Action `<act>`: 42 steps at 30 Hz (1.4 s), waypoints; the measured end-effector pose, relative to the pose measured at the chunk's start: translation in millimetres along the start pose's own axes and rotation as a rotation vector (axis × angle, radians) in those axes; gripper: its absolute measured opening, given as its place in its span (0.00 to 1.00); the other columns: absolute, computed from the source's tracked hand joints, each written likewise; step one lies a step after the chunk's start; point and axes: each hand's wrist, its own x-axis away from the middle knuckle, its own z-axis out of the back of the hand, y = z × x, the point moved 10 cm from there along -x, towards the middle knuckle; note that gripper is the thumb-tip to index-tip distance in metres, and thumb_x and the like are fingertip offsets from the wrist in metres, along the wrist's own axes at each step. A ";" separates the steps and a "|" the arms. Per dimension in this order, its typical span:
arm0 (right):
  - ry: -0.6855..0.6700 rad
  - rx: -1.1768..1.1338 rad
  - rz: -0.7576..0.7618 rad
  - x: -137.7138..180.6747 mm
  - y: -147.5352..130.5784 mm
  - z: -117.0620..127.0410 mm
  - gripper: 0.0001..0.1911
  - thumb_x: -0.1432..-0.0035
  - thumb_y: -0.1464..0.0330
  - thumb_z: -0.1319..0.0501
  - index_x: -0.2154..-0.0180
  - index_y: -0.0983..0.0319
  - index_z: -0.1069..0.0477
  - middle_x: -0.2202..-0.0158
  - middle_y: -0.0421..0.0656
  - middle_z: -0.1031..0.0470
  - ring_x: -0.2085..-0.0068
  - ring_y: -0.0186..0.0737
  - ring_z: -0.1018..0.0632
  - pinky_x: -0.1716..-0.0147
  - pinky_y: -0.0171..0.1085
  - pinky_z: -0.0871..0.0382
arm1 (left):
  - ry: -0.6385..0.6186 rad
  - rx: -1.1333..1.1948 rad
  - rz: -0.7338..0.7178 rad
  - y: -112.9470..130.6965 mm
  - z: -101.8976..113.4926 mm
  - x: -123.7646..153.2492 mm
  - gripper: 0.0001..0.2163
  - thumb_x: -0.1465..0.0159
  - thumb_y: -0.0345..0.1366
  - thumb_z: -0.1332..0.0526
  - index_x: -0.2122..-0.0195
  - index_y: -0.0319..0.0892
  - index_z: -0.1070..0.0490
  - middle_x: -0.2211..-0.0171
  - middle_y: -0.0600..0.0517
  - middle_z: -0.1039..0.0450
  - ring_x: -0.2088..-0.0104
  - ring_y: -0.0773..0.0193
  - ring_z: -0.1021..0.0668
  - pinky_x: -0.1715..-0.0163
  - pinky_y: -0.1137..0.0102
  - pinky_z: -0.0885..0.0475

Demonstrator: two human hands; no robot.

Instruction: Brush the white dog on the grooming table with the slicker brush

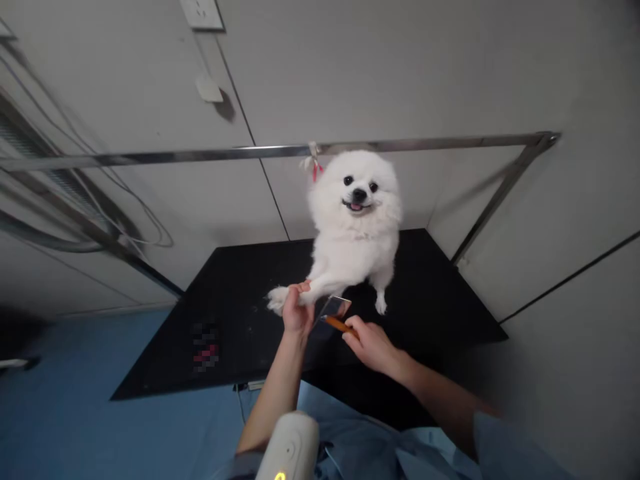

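Observation:
A fluffy white dog stands on the black grooming table, facing me with its mouth a little open. One of its front legs stretches out to the left, and my left hand is wrapped around it just above the paw. In my right hand is a slicker brush with an orange handle. Its flat rectangular head lies just below the raised leg, close to my left hand; whether it touches the fur I cannot tell. The dog's other front paw rests on the table.
A metal grooming bar spans behind the dog, with a tie knotted on it beside the dog's head. Cables and a hose hang at the left. A blurred-out item lies on the table's left. A pale device sits near my body.

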 end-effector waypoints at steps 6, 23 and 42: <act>0.405 0.159 0.176 -7.9 -28.5 146.9 0.08 0.41 0.64 0.38 0.62 0.58 0.22 0.62 0.43 0.22 0.62 0.39 0.23 0.63 0.35 0.35 | -0.008 -0.056 -0.065 11.6 0.8 12.7 0.20 0.51 0.47 0.29 0.79 0.41 0.39 0.75 0.55 0.36 0.65 0.66 0.28 0.53 0.65 0.32; 0.267 0.282 0.433 -26.5 -111.6 216.6 0.10 0.52 0.67 0.31 0.81 0.60 0.27 0.78 0.41 0.31 0.73 0.37 0.30 0.73 0.35 0.47 | -0.042 -0.185 -0.208 37.7 -0.3 50.9 0.19 0.51 0.49 0.29 0.80 0.40 0.34 0.75 0.52 0.34 0.62 0.61 0.27 0.53 0.65 0.30; 0.371 -0.037 0.257 -29.5 -28.3 188.6 0.05 0.47 0.67 0.34 0.66 0.59 0.21 0.66 0.41 0.22 0.65 0.36 0.25 0.63 0.34 0.35 | -0.008 -0.131 -0.241 88.2 -14.0 38.0 0.15 0.48 0.41 0.32 0.78 0.41 0.39 0.75 0.56 0.36 0.66 0.66 0.29 0.53 0.65 0.34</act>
